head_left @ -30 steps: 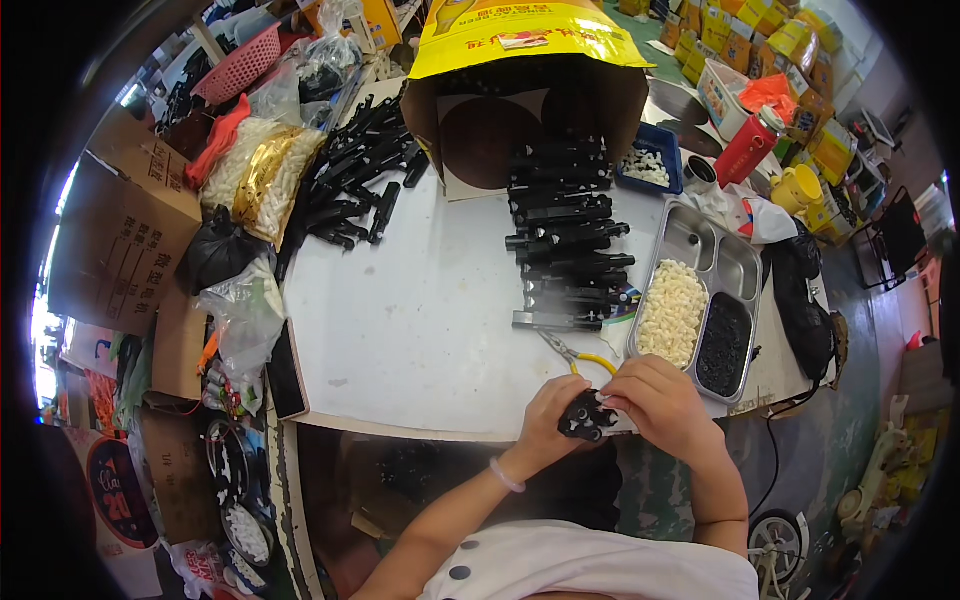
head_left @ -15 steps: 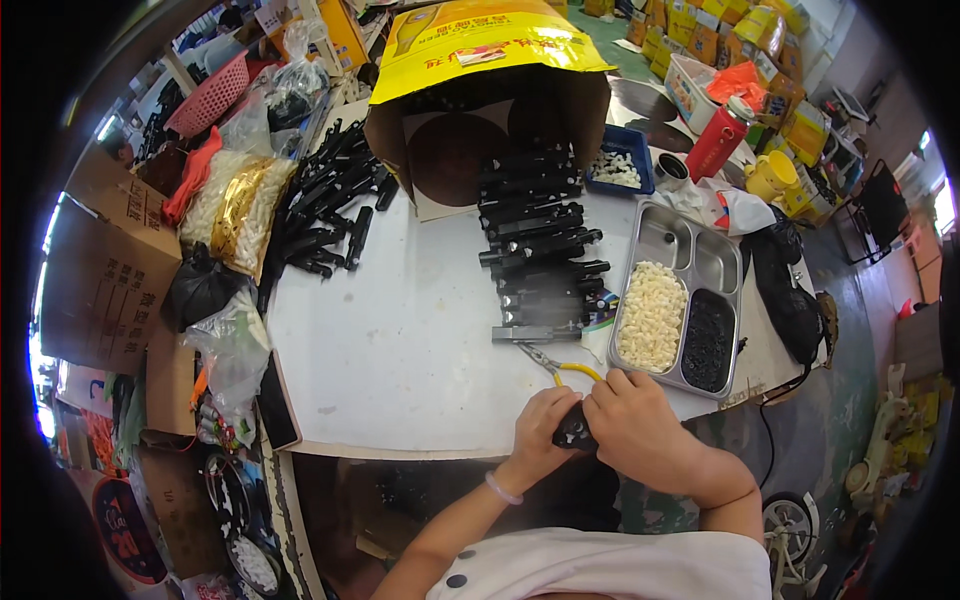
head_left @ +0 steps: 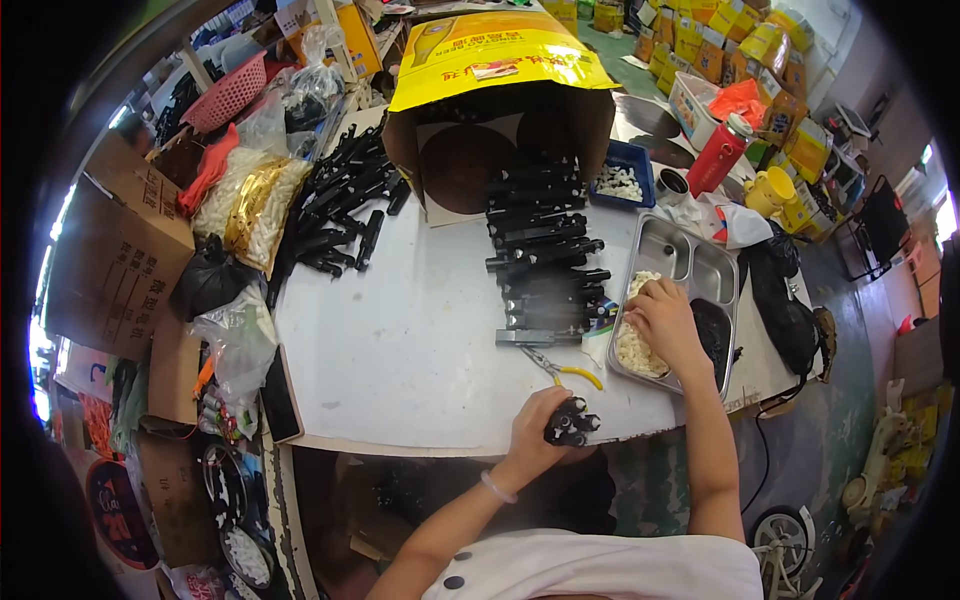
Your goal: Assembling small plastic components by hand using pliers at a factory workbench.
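Directions taken from mid-view. Black assembly [head_left: 572, 422] at 5 o'clock, near table edge; gripped by left hand [head_left: 535, 435], fingers wrapped around its side. Knobbed ends exposed, rest covered by palm; whether one piece or a bundle is held cannot be told. Right hand [head_left: 660, 318] at 3 o'clock, lowered over white pieces [head_left: 632, 350] in metal tray [head_left: 713, 263]; fingertips partly hidden, so whether anything is pinched cannot be told. Some white pieces are covered by that hand; black bits [head_left: 711, 325] in the next compartment are partly blocked by the forearm and too small to be separated.

Black parts in row [head_left: 540, 230], between 1 and 2 o'clock, are overlapped, lower ones blurred, upper ones lost in the shadow of yellow box [head_left: 500, 65] at 12 o'clock. Black pile [head_left: 335, 215] at 10 o'clock too tangled to be counted.

Counts: two hands, one held assembly, one metal tray with four compartments, two of them filled. One pair of pliers [head_left: 579, 376], yellow-handled, between 4 and 5 o'clock, laid just beyond left hand. One blue tray [head_left: 648, 185] of white bits, between 1 and 2; one red bottle [head_left: 718, 157] and one yellow cup [head_left: 768, 192], near 2. Both forearms seen, upper arms cut off.
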`<state>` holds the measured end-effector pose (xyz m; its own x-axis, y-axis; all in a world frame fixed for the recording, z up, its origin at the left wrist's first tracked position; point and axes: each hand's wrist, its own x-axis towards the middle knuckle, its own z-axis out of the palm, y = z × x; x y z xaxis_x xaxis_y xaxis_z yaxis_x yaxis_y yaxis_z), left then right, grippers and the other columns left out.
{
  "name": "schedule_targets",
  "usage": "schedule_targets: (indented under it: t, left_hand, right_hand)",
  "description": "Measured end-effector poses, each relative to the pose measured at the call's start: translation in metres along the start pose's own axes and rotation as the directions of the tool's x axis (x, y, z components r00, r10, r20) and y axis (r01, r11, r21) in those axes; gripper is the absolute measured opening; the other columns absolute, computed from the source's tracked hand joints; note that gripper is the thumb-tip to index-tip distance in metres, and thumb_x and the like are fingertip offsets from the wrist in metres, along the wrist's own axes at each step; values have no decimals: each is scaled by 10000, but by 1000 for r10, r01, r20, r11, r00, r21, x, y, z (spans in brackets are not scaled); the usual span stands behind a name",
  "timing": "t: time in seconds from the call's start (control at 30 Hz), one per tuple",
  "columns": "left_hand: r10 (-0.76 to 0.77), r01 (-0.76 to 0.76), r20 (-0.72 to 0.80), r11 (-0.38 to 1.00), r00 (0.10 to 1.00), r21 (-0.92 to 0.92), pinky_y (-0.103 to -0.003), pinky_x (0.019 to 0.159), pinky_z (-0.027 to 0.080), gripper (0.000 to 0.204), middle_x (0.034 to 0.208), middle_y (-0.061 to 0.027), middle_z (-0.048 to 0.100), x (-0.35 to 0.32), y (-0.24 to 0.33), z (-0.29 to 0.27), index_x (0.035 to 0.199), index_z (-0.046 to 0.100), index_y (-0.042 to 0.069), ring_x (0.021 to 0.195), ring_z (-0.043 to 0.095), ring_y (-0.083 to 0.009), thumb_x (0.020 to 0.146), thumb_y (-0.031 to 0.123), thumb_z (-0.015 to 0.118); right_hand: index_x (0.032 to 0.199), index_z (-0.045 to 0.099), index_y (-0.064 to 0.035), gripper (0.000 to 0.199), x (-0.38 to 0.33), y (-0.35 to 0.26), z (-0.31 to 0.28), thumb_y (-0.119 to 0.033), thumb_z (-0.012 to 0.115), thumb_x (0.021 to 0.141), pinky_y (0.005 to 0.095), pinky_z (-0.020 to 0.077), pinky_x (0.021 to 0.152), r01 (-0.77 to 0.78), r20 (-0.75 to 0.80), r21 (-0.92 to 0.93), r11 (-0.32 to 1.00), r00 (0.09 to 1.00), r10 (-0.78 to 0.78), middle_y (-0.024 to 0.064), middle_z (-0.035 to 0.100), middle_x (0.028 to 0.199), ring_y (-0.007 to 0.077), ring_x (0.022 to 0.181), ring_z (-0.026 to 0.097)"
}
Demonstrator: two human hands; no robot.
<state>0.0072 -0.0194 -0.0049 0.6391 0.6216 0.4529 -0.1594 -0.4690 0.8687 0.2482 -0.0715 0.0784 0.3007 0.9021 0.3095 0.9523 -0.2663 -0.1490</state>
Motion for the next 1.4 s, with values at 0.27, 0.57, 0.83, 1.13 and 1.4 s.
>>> schedule_targets:
  t: [0.27,0.57,0.83,1.13,1.4]
  left_hand:
    - [9,-9,5,1000,1000,2,-397,840,496,688,1087,-153,594,2,3,0,1183,517,68,983,596,-343,577,109,840]
    - [52,-52,2,998,999,32,-396,821,493,693,1085,-146,590,2,3,-4,1191,510,65,976,591,-341,585,128,840]
    - [59,-59,12,998,998,10,-405,816,492,697,1092,-149,581,3,3,-3,1195,504,55,965,587,-348,586,131,833]
    - [85,-85,22,996,996,30,-411,817,492,706,1096,-153,578,3,0,-3,1194,505,53,968,583,-356,579,151,839]
    - [69,-69,15,998,997,-4,-409,816,492,686,1087,-151,581,5,5,-4,1183,508,51,963,585,-354,587,148,834]
  right_hand:
    - [821,590,-24,121,-12,-8,-15,-95,682,786,296,454,714,-205,-64,305,930,970,235,60,614,816,210,750,576]
    - [875,649,-9,211,-40,-104,-78,28,740,689,308,495,681,12,75,734,679,992,-99,70,637,824,200,742,617]
    - [899,643,-34,235,-45,-119,-65,-5,705,673,376,466,773,268,-80,447,854,962,-260,66,616,863,231,834,591]
    - [943,638,-47,274,-48,-131,-71,-40,639,669,414,365,946,374,22,108,921,925,-379,34,614,925,187,862,578]
    - [918,613,-73,174,-47,-127,-71,-114,684,765,383,367,870,308,17,134,942,950,-313,19,596,898,190,853,550]
